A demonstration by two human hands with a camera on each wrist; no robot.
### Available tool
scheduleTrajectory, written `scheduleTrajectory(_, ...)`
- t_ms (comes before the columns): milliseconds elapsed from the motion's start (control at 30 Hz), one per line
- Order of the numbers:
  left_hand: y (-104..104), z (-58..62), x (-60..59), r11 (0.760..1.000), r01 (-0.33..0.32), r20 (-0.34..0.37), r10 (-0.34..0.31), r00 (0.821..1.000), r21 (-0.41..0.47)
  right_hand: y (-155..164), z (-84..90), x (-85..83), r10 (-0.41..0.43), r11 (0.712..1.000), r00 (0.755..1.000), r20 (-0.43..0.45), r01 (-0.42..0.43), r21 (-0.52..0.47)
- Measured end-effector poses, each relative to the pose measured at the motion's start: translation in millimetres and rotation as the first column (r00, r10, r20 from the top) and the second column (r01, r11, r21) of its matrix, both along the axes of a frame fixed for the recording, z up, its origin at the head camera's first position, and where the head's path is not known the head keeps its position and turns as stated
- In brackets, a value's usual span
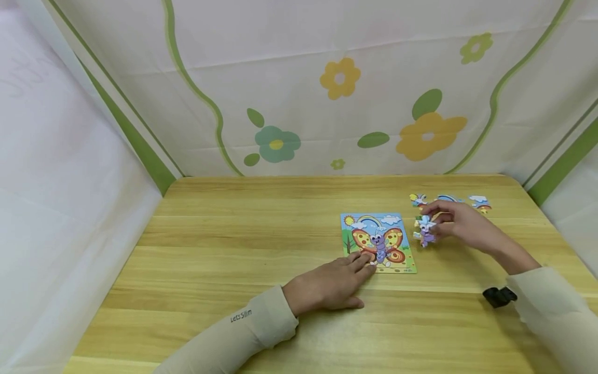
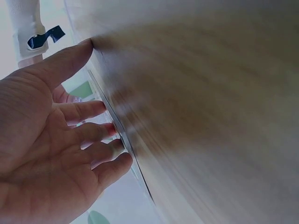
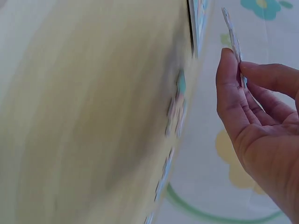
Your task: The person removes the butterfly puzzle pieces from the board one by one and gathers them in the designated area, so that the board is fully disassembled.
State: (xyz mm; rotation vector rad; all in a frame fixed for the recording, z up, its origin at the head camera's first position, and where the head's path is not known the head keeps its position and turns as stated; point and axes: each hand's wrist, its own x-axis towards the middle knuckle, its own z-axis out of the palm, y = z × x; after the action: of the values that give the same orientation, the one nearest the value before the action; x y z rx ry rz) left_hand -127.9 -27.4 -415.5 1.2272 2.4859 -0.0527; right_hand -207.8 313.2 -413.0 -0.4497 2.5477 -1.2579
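A puzzle piece with a purple-and-white figure printed on it is pinched in the grip of the right hand, lifted just above the table and just to the right of the butterfly puzzle board. The right wrist view shows the same piece edge-on, thin and flat, held between thumb and fingertips clear of the wood.

The left hand lies flat with its grip released, fingers straight, their tips resting on the lower left corner of the board and pressing it to the table. In the left wrist view the spread fingers meet the board's edge, while the thumb lies on bare wood.

The board shows a butterfly with orange wings under a rainbow, sun and cloud. Beyond the right hand, towards the far right corner of the table, several loose pieces lie scattered, partly hidden by the hand.

The table is pale wood with a visible grain. It is enclosed on the back and both sides by a white cloth backdrop printed with green stripes and yellow, teal and green flowers. Both forearms wear beige sleeves, and a small black clip sits at the right wrist.
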Motion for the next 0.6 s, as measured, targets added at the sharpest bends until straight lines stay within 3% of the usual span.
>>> scheduleTrajectory(267, 0, 0.3, 0.3, 1.000, -0.006, 0.011, 0.006, 1.000, 0.004, 38, 1.5, -8.5, -0.072, 0.995, 0.997, -0.001, 0.072, 0.075)
scheduleTrajectory(600, -1, 0.7, 0.5, 1.000, -0.006, 0.016, 0.006, 1.000, 0.013, 72, -11.9, -25.5, -0.159, 0.985, 0.979, 0.131, 0.147, 0.095)
